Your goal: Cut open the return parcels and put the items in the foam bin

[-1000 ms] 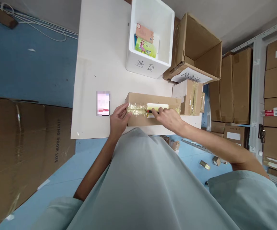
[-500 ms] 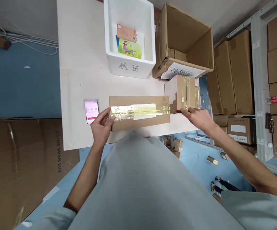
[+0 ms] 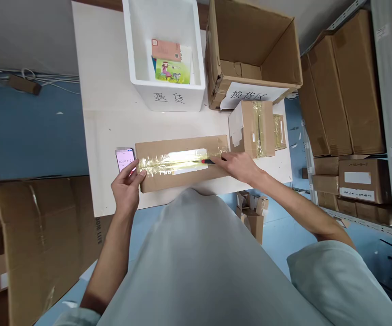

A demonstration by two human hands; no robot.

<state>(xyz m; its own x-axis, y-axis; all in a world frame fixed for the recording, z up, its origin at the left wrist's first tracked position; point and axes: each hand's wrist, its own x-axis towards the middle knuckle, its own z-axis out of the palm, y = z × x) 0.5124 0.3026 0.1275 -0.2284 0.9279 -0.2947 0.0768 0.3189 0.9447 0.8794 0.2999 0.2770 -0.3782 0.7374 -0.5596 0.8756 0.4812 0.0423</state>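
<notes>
A long, flat cardboard box (image 3: 162,182) lies near the front edge of the table, with shiny clear tape and a white label along its top. My left hand (image 3: 127,184) grips its left end, thumb on top. In my right hand (image 3: 239,165) is a slim red and black utility knife (image 3: 208,161), its tip over the taped middle of the box. Whether the blade cuts into the tape cannot be made out. Just behind the left hand lies a phone (image 3: 125,158) showing a timer.
A white foam box (image 3: 169,97) with booklets inside and an open carton (image 3: 250,74) stand at the back. Taped boxes (image 3: 246,129) sit right of the long box. Shelving with cartons (image 3: 359,90) rises on the right; a large carton (image 3: 56,226) is at lower left.
My right hand has moved left with the utility knife, from beyond the box's right end to over its middle. My left hand still holds the left end. The view has shifted slightly.
</notes>
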